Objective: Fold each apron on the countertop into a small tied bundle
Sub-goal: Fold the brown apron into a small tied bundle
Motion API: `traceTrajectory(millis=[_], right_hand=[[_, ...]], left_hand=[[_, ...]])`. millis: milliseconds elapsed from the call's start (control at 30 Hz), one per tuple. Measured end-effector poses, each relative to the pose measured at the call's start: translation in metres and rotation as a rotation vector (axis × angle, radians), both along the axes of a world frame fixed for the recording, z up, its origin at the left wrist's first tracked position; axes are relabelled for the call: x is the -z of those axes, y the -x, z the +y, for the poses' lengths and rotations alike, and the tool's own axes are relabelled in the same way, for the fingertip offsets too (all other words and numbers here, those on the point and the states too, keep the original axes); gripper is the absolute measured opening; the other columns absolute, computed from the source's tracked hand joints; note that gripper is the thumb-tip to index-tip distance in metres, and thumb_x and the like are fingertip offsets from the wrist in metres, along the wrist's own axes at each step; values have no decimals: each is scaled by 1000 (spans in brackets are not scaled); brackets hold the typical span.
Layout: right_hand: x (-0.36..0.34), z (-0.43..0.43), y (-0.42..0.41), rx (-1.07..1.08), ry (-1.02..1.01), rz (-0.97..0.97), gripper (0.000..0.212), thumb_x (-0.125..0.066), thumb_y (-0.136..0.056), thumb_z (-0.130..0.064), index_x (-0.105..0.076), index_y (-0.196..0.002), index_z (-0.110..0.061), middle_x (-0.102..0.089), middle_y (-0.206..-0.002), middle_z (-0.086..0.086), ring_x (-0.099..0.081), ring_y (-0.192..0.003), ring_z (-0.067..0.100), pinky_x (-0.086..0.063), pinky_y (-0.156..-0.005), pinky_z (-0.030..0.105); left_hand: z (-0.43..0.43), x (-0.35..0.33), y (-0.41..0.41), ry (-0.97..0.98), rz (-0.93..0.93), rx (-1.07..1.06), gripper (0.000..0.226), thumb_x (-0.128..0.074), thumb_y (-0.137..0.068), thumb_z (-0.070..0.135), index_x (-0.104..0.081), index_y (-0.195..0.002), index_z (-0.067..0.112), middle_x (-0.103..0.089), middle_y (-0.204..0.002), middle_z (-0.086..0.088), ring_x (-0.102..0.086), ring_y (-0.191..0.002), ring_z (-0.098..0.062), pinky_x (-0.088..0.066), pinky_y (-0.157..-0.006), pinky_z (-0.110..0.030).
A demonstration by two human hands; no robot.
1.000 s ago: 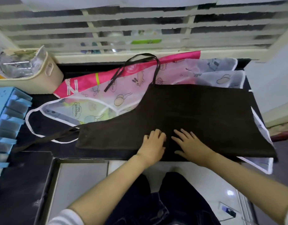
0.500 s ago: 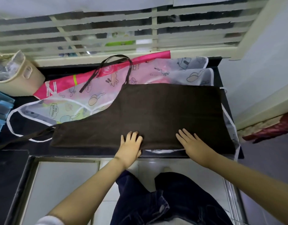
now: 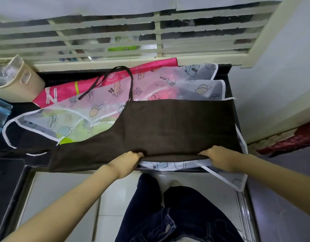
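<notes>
A dark brown apron lies spread across the black countertop, its neck strap looping toward the window. My left hand grips its near edge at the middle, and my right hand grips the same edge further right; the edge is lifted a little off the counter. Beneath it lie a translucent apron with cartoon prints and white trim, and a pink apron at the back.
A cream basket stands at the back left, with a blue rack at the left edge. Window bars run along the back, a white wall closes the right. The translucent apron's corner hangs over the counter's front.
Both hands lay flat on the brown apron, then moved apart along its near edge. Now their fingers curl round that edge and raise it.
</notes>
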State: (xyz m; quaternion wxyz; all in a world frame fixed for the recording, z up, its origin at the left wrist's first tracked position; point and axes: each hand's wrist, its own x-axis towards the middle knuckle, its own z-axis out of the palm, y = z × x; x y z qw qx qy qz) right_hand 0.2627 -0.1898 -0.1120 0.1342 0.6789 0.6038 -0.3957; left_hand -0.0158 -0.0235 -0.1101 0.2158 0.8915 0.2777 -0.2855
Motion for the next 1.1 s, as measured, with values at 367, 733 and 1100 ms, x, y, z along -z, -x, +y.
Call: traceTrajectory(millis=[367,733,1100], right_hand=[[-42,57,-59,38,91,-78,40,-50,-94,-7,-50,-133,-15,-49,-134,5,-47,-121,21,-32,-97,22],[-21,127,-92,190,-96,-309,37,-44,-92,-3,-54,-125,-15,-57,-127,10,-54,-112,27,-43,-87,31],[10,167,-54,224,-269,-81,37,-55,-93,-36,-54,-122,-13,-47,-124,4,-48,-112,19,-40,-97,30]], left_hand=[[111,-50,-60,275,44,31,10,-59,-91,7,-68,-93,3,-58,-82,0,-51,-80,-11,-36,-74,-20],[162,-9,-112,-44,-44,-72,28,-51,-92,9,-61,-118,9,-56,-128,-14,-52,-117,-31,-41,-99,-34],[159,19,-108,-69,-207,-56,25,-48,-96,24,-53,-114,7,-41,-123,-8,-48,-109,-29,-34,-96,-32]])
